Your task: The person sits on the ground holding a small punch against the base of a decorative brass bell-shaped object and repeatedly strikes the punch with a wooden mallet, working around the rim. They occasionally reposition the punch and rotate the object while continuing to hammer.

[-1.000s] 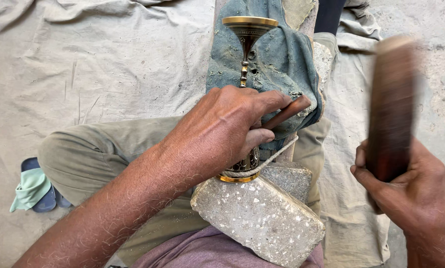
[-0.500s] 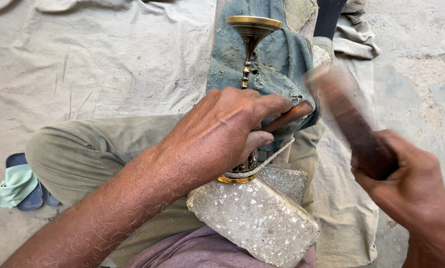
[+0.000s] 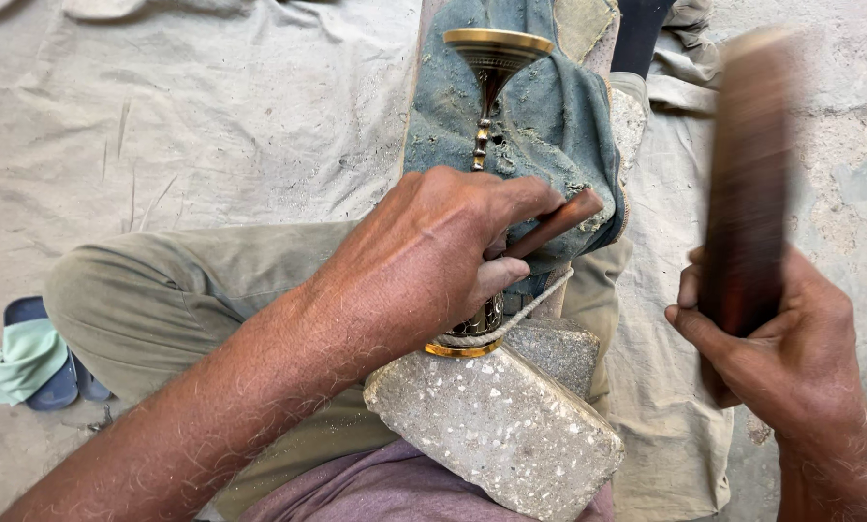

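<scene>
A brass goblet-shaped piece [image 3: 491,68] lies along a board padded with blue-grey cloth [image 3: 559,126], its base rim [image 3: 460,346] against a speckled stone block [image 3: 496,430] on my lap. My left hand [image 3: 433,256] presses down on its stem and grips a short brown punch [image 3: 554,224] set against the metal. My right hand [image 3: 791,348] holds a dark wooden mallet [image 3: 748,184] raised upright to the right, blurred with motion. A pale cord [image 3: 511,324] loops around the base.
A beige sheet [image 3: 182,126] covers the ground on the left. A dark sandal with a green cloth [image 3: 32,358] lies at the far left. My bent knee in olive trousers [image 3: 172,290] is under the left arm. Bare concrete [image 3: 859,145] is at the right.
The mallet swung down toward the punch half a second ago and is now lifted upright again. My left hand, the punch and the brass piece stay in place.
</scene>
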`<act>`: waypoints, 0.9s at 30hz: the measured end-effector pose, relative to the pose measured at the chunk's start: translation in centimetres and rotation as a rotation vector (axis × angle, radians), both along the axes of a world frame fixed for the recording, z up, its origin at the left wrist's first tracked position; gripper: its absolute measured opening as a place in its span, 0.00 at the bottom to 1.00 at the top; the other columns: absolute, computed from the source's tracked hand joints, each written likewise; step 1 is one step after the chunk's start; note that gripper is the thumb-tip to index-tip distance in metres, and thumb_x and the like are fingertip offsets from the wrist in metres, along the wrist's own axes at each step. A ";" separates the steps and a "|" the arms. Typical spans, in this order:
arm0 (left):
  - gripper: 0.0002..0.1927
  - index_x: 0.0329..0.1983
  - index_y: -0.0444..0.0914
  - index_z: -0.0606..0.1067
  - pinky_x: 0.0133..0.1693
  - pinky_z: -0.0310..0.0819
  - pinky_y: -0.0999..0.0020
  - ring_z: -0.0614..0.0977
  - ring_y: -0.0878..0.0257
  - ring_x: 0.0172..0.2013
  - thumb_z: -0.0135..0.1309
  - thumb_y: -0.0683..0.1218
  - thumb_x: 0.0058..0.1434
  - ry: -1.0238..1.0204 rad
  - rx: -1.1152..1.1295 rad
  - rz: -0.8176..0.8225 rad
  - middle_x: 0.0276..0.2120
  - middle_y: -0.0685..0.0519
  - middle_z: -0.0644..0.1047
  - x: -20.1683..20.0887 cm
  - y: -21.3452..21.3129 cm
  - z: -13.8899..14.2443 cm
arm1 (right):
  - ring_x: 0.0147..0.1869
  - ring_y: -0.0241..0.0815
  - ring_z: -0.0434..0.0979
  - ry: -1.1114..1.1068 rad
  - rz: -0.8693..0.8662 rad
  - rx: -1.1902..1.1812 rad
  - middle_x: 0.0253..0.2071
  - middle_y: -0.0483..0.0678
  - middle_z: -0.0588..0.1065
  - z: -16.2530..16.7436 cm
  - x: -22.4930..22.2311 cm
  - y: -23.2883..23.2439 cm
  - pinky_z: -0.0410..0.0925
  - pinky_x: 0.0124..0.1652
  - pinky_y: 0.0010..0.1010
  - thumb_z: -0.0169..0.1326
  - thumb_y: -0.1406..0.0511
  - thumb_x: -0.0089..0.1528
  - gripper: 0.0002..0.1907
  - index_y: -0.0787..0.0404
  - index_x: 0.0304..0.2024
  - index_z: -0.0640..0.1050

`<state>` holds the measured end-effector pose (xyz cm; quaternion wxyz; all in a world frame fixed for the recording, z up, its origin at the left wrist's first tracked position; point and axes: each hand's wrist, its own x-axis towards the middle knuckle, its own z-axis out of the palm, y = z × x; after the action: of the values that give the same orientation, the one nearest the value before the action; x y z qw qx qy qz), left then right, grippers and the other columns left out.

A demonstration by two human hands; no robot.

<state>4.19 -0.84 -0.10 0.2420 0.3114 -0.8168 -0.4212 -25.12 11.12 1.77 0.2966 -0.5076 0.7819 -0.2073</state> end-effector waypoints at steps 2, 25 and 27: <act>0.24 0.52 0.38 0.76 0.38 0.77 0.53 0.85 0.47 0.39 0.69 0.44 0.53 0.051 -0.029 0.012 0.37 0.46 0.83 0.2 0.0 -0.2 | 0.37 0.39 0.80 0.160 0.125 -0.016 0.36 0.50 0.78 -0.1 0.1 0.2 0.75 0.38 0.31 0.66 0.77 0.51 0.20 0.67 0.44 0.76; 0.23 0.53 0.39 0.75 0.39 0.77 0.53 0.85 0.48 0.39 0.67 0.44 0.55 0.102 -0.017 0.032 0.37 0.47 0.83 1.2 0.5 -0.5 | 0.39 0.38 0.80 0.207 0.112 0.034 0.35 0.50 0.78 1.3 0.8 0.3 0.75 0.42 0.32 0.65 0.77 0.52 0.19 0.66 0.44 0.76; 0.21 0.52 0.38 0.75 0.39 0.76 0.51 0.84 0.45 0.41 0.67 0.43 0.56 0.124 -0.039 0.028 0.38 0.46 0.83 1.4 0.5 -0.5 | 0.40 0.37 0.80 0.197 0.097 -0.032 0.36 0.49 0.78 1.3 0.7 0.4 0.75 0.44 0.31 0.66 0.77 0.52 0.21 0.66 0.47 0.76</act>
<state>5.55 -0.34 -0.57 0.3041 0.2913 -0.8037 -0.4204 -24.44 11.55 3.07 0.2200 -0.5676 0.7783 -0.1542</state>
